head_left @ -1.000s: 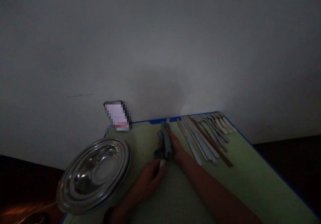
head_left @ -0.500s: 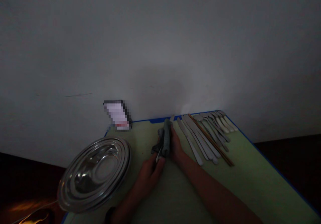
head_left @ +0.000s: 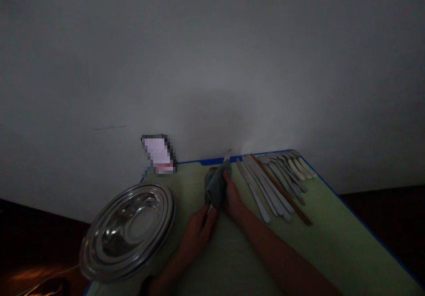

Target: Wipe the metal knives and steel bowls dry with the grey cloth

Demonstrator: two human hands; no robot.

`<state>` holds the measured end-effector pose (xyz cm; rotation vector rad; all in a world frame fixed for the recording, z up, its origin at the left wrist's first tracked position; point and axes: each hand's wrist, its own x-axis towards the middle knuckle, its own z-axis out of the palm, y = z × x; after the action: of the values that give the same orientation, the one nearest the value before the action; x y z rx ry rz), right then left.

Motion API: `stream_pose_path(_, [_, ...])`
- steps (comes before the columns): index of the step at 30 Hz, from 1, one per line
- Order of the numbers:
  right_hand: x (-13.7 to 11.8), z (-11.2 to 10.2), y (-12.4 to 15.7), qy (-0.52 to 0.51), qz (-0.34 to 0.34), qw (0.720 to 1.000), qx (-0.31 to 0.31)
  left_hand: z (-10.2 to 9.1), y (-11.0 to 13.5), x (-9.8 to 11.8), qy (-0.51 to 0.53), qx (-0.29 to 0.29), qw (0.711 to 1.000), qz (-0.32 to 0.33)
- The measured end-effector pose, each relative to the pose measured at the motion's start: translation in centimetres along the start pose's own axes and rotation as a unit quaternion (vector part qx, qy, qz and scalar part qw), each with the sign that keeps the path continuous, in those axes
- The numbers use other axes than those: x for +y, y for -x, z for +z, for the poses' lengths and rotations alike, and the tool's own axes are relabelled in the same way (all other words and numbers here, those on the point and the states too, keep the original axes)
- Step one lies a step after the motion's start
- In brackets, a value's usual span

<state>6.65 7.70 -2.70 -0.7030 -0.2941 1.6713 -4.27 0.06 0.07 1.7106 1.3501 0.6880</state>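
A table knife [head_left: 227,155] points away from me, its blade tip poking out beyond a grey-green cloth [head_left: 215,189]. My left hand [head_left: 198,225] is closed around the near end of the knife, below the cloth. On the right side, my right hand [head_left: 233,195] is wrapped round the cloth, which covers the middle of the knife. Just to the right lie several more table knives [head_left: 254,192] in a row on the green table [head_left: 229,260].
Brown chopsticks [head_left: 282,190] lie beside the knives, then several spoons and forks [head_left: 287,172], some with white handles. Stacked steel plates [head_left: 129,229] stand at the left edge. A blurred-out phone [head_left: 160,154] leans on the wall [head_left: 212,57] behind the table.
The cloth has been turned and now spreads wider over the knife. More of the blade tip shows above it. Both hands keep their hold in nearly the same place.
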Motion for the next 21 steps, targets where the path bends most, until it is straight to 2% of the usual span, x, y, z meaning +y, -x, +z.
stream_pose_path(5, [-0.98, 0.45, 0.74, -0.061, 0.019, 0.997, -0.044, -0.05, 0.20, 0.01, -0.006, 0.003, 1.000, 0.010])
stream_pose_path(13, [-0.56, -0.14, 0.33, -0.022, 0.013, 1.000, 0.000, 0.12, 0.31, -0.16, 0.022, 0.019, 1.000, -0.006])
stream_pose_path(17, [-0.69, -0.27, 0.05, -0.013, 0.024, 1.000, -0.001, 0.15, 0.25, 0.02, 0.016, 0.018, 1.000, -0.013])
stream_pose_path(21, [-1.14, -0.49, -0.18, -0.001, 0.006, 1.000, -0.009, 0.11, 0.22, 0.23, 0.014, 0.026, 1.000, -0.008])
